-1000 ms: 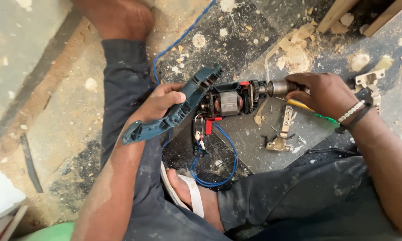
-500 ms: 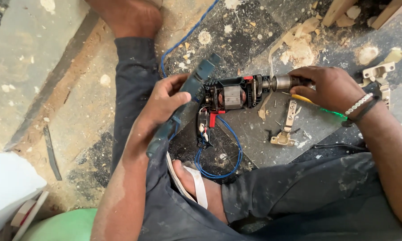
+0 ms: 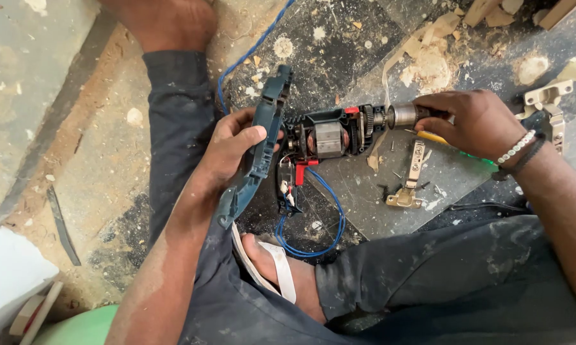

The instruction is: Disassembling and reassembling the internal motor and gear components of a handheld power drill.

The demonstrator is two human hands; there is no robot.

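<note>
An opened power drill (image 3: 323, 137), its motor and wiring exposed, is lying over the seated person's lap at the centre. The left hand (image 3: 233, 150) is gripping a dark teal housing half (image 3: 257, 150) at the drill's nine o'clock. The right hand (image 3: 473, 121) is pinching the metal chuck (image 3: 401, 116) at three o'clock. A blue cable (image 3: 313, 236) is looping at six o'clock, above a sandalled foot (image 3: 276, 268). A metal hinge (image 3: 412, 176) is lying at four o'clock on the dusty floor (image 3: 339, 38).
</note>
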